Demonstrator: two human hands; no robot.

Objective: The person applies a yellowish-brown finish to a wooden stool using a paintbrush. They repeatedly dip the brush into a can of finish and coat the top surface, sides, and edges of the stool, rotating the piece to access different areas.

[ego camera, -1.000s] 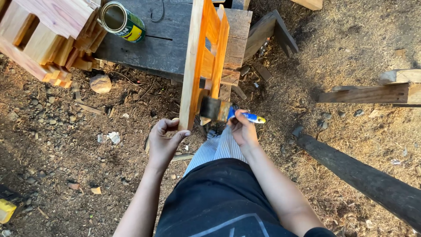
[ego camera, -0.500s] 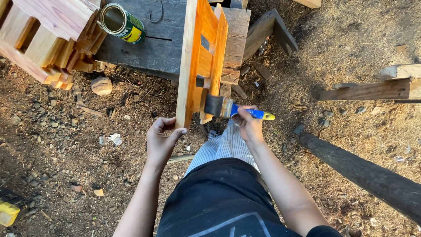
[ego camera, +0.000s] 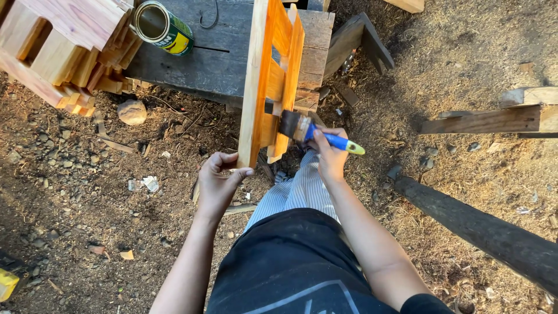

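Centrally, item one — slatted wooden frame (ego camera: 273, 75), orange with wet finish, propped on edge against the dark bench (ego camera: 215, 58). Likely light, stiff, slippery where coated; best held at its bare lower edge. Left hand (ego camera: 218, 183) cups that bottom corner, fingers curled. Right hand (ego camera: 328, 154) is closed round a blue-handled brush (ego camera: 314, 132), bristles on a slat. Open can (ego camera: 161, 27) at upper left.

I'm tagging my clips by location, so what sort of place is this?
Likely an outdoor woodworking spot: bare dirt ground strewn with chips, a stack of cut wood pieces, and an open can on a dark plank bench.
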